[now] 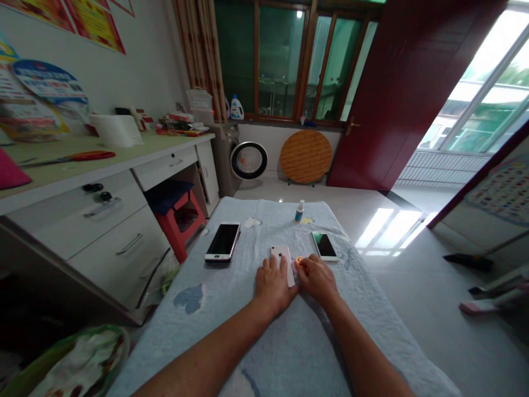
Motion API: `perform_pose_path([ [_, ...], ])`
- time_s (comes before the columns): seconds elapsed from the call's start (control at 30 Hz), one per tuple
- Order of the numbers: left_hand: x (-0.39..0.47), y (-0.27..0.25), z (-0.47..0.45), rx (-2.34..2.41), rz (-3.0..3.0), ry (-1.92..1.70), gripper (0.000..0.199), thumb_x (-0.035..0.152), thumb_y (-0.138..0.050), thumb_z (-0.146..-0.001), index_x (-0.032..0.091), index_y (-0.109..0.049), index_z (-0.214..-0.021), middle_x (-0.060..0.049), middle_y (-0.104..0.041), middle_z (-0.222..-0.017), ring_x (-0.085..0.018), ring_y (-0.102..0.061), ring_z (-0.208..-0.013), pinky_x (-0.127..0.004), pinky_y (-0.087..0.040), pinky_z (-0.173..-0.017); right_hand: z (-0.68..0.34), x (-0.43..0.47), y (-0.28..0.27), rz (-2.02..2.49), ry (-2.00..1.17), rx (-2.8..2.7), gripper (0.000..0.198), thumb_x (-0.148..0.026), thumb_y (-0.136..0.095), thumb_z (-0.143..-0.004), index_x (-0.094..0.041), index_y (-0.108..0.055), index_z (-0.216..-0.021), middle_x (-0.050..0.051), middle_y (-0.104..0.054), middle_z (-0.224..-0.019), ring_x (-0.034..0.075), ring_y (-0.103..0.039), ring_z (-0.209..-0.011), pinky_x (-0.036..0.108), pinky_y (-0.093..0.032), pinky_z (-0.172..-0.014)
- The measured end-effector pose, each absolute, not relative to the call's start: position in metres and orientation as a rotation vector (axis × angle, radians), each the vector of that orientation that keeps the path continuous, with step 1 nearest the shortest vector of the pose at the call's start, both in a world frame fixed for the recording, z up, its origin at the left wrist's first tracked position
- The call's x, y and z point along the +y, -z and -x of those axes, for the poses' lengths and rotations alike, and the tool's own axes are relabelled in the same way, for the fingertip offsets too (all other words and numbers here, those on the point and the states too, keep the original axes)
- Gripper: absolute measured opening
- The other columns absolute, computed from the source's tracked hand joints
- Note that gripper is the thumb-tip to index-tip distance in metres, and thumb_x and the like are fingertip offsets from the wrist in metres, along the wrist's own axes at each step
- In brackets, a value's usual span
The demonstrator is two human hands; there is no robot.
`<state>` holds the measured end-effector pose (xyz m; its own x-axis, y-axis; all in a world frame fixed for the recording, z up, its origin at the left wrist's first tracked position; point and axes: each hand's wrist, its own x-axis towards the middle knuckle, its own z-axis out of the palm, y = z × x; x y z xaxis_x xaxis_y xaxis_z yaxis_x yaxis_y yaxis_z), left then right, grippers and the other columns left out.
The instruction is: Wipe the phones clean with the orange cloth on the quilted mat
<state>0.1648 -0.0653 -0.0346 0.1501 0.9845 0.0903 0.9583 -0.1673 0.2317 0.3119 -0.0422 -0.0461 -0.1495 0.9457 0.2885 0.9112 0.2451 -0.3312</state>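
Red door (386, 94) beside sunlit floor (407, 270)

The pale pink phone (281, 251) lay flat at 12 o'clock from you, back up, top end pointing roughly to 12, dark logo showing, left side partly covered. Just beside it, at its 3 o'clock, you pinched a small orange item (300, 260), mostly hidden.
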Motion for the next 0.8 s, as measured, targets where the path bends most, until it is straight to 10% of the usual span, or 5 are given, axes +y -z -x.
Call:
perform_pose_path([
  [0.8,-0.042,0.019,-0.140,1.956,-1.781,-0.521,0.078,0.044,-0.067,-0.070,0.012,-0.033,-0.133,-0.021,-0.054,-0.119,-0.034,-0.063,-0.102,-0.039,-0.047,-0.080,-0.315,-0.045,0.039,1.655,-0.106,-1.893,0.020,-0.024,-0.041,-0.089,-0.019,-0.060,-0.096,0.004,-0.058,-0.095,0.016,-0.057,-0.078,0.025,-0.039,-0.066],
])
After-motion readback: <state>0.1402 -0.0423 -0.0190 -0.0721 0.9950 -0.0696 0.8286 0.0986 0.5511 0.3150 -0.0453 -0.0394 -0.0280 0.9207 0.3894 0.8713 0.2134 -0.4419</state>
